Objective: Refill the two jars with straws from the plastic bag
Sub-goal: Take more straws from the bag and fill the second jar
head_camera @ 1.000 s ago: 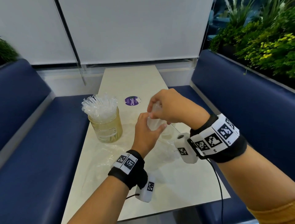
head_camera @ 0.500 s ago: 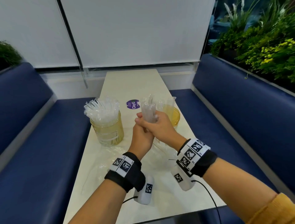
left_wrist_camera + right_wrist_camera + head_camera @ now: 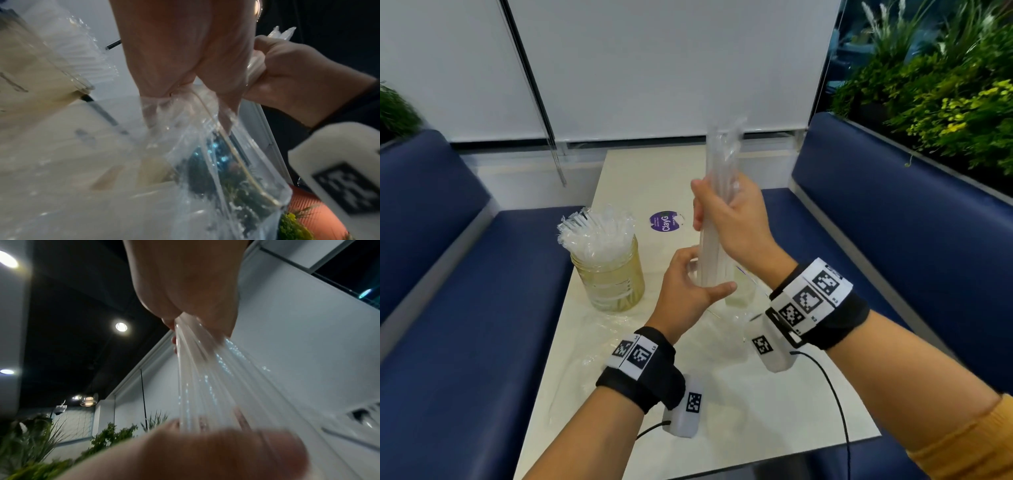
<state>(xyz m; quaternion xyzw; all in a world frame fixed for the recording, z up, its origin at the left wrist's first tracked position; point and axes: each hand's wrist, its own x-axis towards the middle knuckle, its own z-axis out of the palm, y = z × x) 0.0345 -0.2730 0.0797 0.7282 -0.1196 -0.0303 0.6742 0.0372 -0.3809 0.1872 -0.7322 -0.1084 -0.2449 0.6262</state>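
My right hand [image 3: 732,219] grips a bundle of clear wrapped straws [image 3: 722,164] and holds it upright above the table. Below it my left hand [image 3: 688,291] curls round the bundle's lower end and the mouth of the clear plastic bag [image 3: 205,162], which hangs crumpled down to the table. In the right wrist view the straws [image 3: 205,378] fan out from my fist. One glass jar [image 3: 613,281], packed with straws, stands at the left. The second jar [image 3: 741,296] is mostly hidden behind my hands; I cannot tell what it holds.
The narrow cream table [image 3: 756,411] has a purple sticker [image 3: 666,221] at its middle. Blue benches flank it on the left [image 3: 465,308] and right [image 3: 893,240]. Plants [image 3: 945,102] stand behind the right bench. Loose clear plastic lies on the table below the full jar.
My right hand has risen and drawn the straw bundle up, so much more of it shows above the left hand. The left hand stays low, near the second jar.
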